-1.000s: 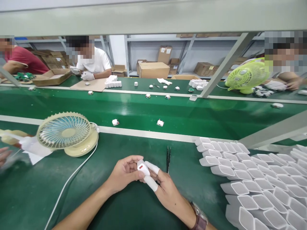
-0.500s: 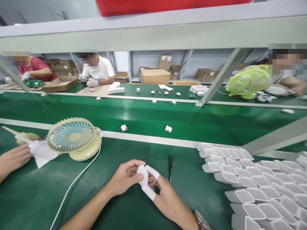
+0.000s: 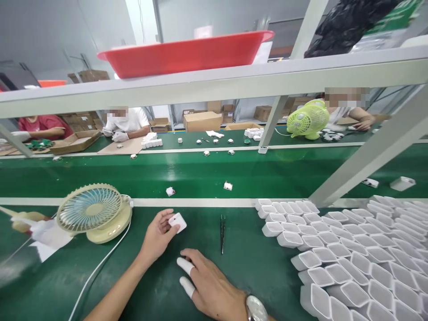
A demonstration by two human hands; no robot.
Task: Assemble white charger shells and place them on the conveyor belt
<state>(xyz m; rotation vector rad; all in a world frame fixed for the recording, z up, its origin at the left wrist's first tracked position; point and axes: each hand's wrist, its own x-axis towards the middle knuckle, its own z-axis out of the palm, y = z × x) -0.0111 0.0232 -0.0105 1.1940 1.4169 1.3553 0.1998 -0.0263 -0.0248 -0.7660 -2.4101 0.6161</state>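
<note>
My left hand (image 3: 157, 236) pinches a small white charger part (image 3: 177, 222) between thumb and fingers, held just above the green bench. My right hand (image 3: 207, 285) rests lower down on the bench surface, fingers slightly apart and holding nothing; two of its fingers wear white finger cots. A pair of black tweezers (image 3: 222, 228) lies on the bench just right of both hands. Rows of empty white plastic shells (image 3: 334, 249) are stacked to the right.
A cream desk fan (image 3: 92, 211) with a white cable stands at left. Two small parts (image 3: 170, 191) lie on the green conveyor belt (image 3: 200, 171). Other people work across the belt. A red tray (image 3: 187, 53) sits on the overhead shelf, beside a slanted metal strut (image 3: 368, 156).
My hands have separated: the left carried the white part up and away toward the belt, the right dropped empty onto the bench. The camera tilted upward, showing the red tray.
</note>
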